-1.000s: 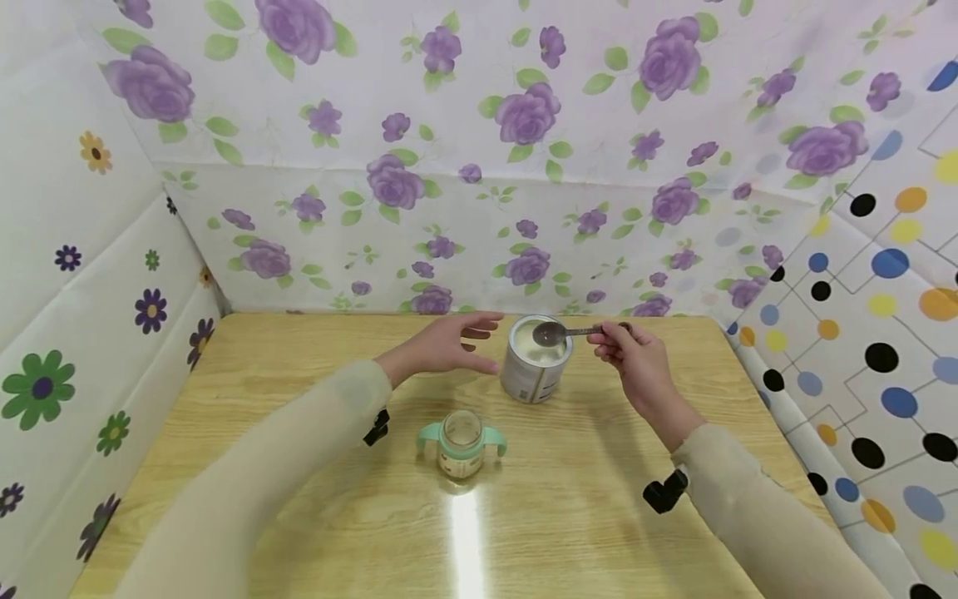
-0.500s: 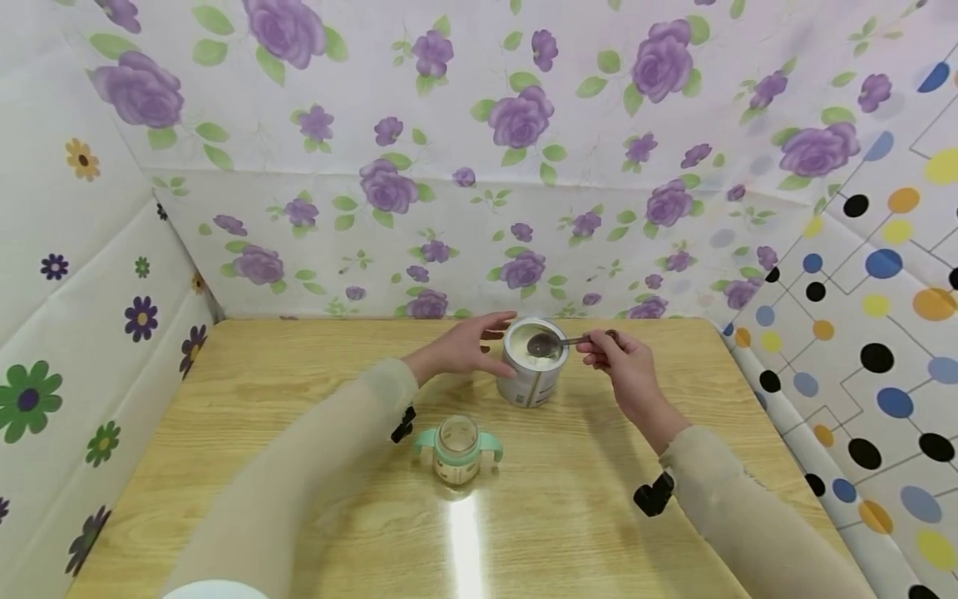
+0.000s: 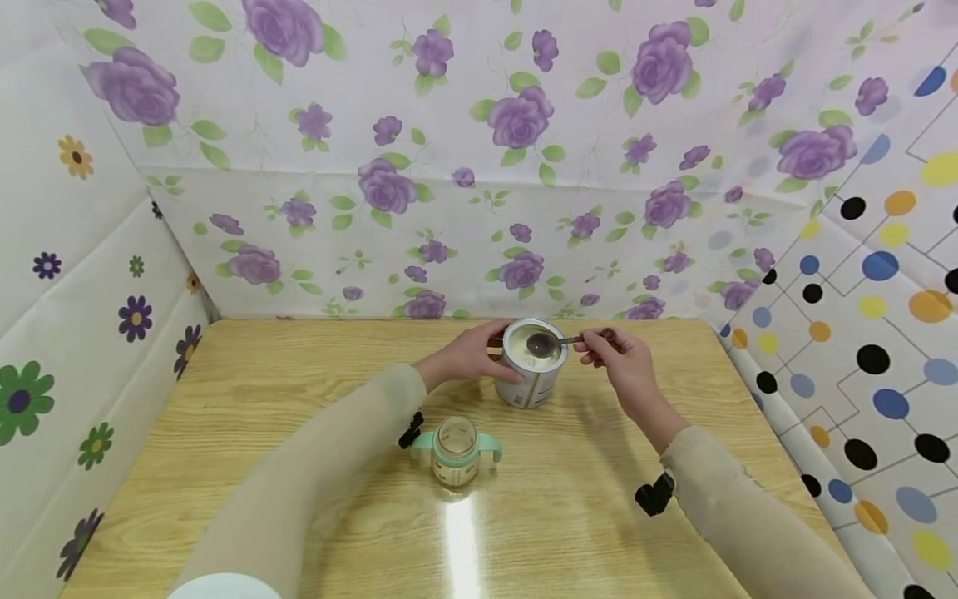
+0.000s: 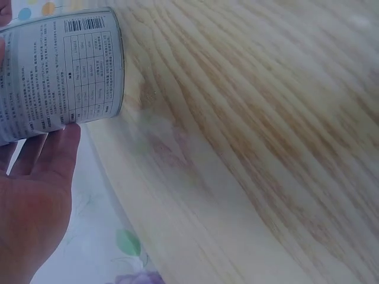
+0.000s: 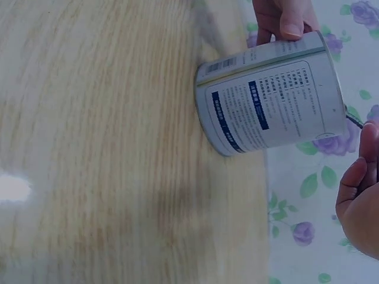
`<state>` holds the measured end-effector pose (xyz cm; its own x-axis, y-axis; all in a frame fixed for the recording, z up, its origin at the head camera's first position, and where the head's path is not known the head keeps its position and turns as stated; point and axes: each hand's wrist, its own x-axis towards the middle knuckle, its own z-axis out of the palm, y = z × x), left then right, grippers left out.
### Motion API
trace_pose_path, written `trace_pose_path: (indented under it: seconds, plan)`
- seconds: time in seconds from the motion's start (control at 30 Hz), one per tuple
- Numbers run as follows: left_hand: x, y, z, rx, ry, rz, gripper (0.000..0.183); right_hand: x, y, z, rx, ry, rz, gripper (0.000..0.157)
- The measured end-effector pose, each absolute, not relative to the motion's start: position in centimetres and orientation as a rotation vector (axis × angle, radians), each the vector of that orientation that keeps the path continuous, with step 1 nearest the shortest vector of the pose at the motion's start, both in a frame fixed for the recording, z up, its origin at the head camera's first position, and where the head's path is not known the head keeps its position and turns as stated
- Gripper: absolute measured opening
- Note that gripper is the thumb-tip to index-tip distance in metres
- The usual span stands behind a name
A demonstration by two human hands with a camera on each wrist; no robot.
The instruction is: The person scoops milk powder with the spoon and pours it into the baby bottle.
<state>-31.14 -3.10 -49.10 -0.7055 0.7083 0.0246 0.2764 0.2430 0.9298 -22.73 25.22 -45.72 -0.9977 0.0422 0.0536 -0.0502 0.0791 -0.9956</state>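
My left hand holds the side of a white powder can, thumb toward the front and fingers behind it. Pale powder shows inside the can's open top. In the left wrist view, the fingers of the left hand lie against the printed wall of the can. My right hand pinches the handle of a dark metal spoon, whose bowl overlaps the can's mouth. In the right wrist view, the right hand is beside the rim, with most of the spoon hidden.
A feeding bottle with mint-green handles stands uncapped in front of the can. The wooden table is bounded by a flowered cloth at the back and patterned cloths at the sides. A white rounded edge shows at bottom left.
My left hand has moved right and come around the can's side. My right hand has shifted slightly left, bringing the spoon's bowl deeper within the can's mouth. The bottle stays standing.
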Motion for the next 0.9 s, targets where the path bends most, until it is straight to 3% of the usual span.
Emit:
trace_pose_path:
  seconds: [0.53,0.9]
  plan:
    - [-31.0,-3.2,-49.0,0.887,2.131,1.441,0.093,-22.9,25.2,-42.2,0.615,-2.693,0.988,0.022]
    - [-31.0,-3.3,-49.0,0.888,2.115,1.442,0.093,-22.7,25.4,-42.3,0.520,-2.774,1.261,0.025]
